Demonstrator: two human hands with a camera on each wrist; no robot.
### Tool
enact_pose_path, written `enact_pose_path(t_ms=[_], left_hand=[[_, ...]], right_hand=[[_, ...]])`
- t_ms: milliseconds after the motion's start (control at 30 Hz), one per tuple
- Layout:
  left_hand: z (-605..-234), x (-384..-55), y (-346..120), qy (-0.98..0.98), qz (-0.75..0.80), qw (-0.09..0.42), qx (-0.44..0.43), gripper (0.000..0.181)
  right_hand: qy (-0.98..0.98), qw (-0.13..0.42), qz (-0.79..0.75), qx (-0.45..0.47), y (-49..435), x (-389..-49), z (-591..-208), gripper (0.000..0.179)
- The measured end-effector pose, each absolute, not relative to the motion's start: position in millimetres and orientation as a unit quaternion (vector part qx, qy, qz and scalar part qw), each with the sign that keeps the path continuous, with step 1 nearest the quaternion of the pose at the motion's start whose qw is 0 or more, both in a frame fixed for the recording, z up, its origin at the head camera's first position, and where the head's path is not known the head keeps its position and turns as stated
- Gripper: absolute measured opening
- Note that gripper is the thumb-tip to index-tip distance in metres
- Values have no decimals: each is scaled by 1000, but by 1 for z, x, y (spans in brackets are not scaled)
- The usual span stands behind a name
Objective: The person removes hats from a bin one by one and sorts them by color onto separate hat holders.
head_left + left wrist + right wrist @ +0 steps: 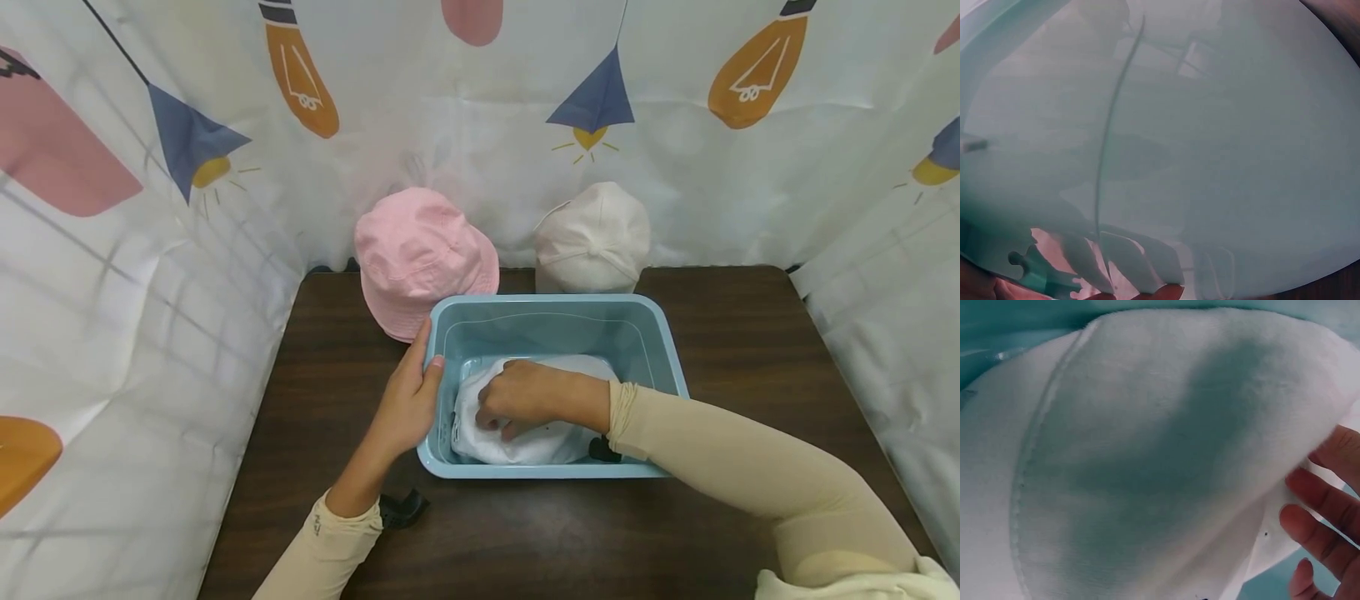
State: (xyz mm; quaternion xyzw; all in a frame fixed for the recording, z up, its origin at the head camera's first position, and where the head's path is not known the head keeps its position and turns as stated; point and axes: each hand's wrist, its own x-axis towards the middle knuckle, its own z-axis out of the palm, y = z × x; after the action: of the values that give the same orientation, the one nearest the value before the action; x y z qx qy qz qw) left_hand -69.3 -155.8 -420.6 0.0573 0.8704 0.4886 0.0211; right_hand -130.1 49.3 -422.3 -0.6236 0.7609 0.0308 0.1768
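Note:
A light blue plastic tub (551,471) stands on the dark table, with a white fabric hat (472,417) lying in it. My left hand (405,404) holds the tub's left side, thumb at the rim. In the left wrist view the tub's glossy outer wall (1210,156) fills the picture, and fingertips (1166,291) show at the bottom. Reaching over from the right, my right hand (532,396) has its fingers curled on the hat inside the tub. The right wrist view shows fingers (1316,534) at the hat's folded edge, the stitched white fabric (1147,450) beside them; the thumb is hidden.
Behind the tub's left corner sits a pink bucket hat (420,250). A cream cap (596,237) stands behind its back rim. White printed curtains (480,108) enclose the dark wooden table (555,542) at the back and sides.

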Motion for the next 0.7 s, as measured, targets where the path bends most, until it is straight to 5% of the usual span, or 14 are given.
enact_pose_path(t_ms=[467,700], left_hand=[[-420,-70,-155,871,488,19,57,62],[-420,-69,-155,871,487,19,58,62]], right_hand=[[752,146,20,-643,48,-129,-431,11],[749,146,34,-645,47,-127,-431,20]])
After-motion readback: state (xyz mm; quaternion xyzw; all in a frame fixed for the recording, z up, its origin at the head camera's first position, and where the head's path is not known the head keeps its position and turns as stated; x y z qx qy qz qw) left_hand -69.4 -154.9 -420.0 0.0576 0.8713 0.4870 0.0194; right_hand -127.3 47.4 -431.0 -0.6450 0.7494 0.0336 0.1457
